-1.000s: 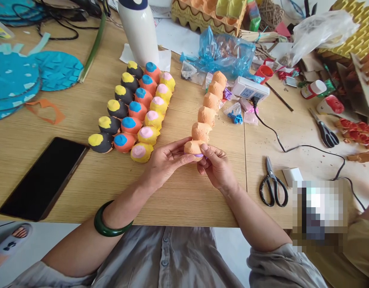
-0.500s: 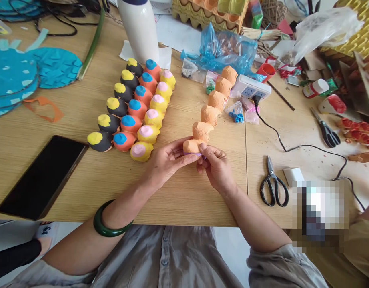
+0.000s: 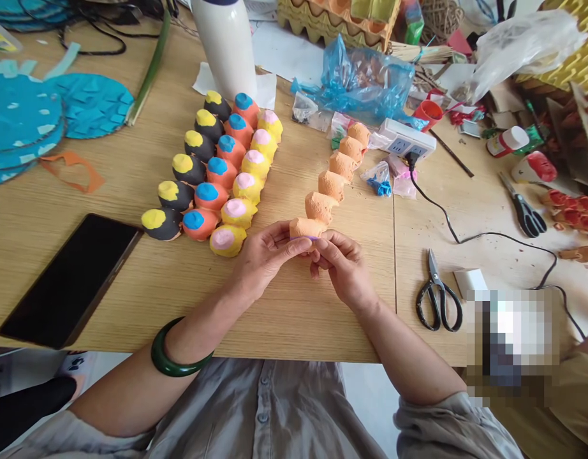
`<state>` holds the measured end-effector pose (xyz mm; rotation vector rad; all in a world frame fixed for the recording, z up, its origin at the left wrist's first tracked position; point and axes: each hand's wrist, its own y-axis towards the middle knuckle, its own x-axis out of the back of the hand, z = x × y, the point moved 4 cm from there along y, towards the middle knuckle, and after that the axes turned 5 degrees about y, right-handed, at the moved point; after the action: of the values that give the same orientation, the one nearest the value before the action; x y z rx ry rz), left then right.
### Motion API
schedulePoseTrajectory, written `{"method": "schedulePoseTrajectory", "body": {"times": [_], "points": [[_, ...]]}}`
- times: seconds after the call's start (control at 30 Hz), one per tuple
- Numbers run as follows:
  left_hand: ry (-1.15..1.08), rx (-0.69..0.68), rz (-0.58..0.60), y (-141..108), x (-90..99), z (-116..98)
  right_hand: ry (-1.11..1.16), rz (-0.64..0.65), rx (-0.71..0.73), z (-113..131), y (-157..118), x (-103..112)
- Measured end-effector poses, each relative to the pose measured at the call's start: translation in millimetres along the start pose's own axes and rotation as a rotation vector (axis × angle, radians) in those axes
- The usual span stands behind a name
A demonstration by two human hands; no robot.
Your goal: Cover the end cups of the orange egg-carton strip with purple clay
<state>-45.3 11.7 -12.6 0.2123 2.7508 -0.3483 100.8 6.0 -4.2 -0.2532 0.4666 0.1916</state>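
Observation:
An orange strip of egg-carton cups (image 3: 320, 207) runs away from me, its near end between my two hands. My left hand (image 3: 270, 258) grips that end from the left, thumb on its near edge. From the right, my right hand (image 3: 339, 258) pinches the same end, the fingertips almost touching. A thin bit of purple material shows at the near cup's edge, partly hidden by the thumbs. To the left lie three painted strips: black with yellow tops (image 3: 189, 169), orange with blue tops (image 3: 229, 150) and yellow with pink tops (image 3: 256, 162).
A phone (image 3: 69, 280) lies at the left, a white bottle (image 3: 227, 51) behind the strips. Black-handled scissors (image 3: 437, 296), a power strip (image 3: 404, 137) with its cable and a blue plastic bag (image 3: 365, 80) are to the right. A person sits at the right edge.
The orange strip has tilted, its far end now lower and nearer. My thumbs have come closer together over the purple edge. The view has shifted slightly.

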Motion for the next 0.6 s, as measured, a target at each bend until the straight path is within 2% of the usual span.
{"method": "schedulePoseTrajectory", "body": {"times": [0.2,0.4,0.6], "points": [[-0.01,0.016,0.0,0.4,0.0,0.7,-0.013,-0.04,-0.008,-0.1,2.1,0.3],[-0.031,0.045,0.061,0.8,-3.2,-0.1,0.036,-0.058,-0.03,2.2,2.8,-0.5],[0.027,0.001,-0.01,-0.7,1.2,0.7,0.021,-0.025,-0.044,1.5,2.8,-1.1]]}}
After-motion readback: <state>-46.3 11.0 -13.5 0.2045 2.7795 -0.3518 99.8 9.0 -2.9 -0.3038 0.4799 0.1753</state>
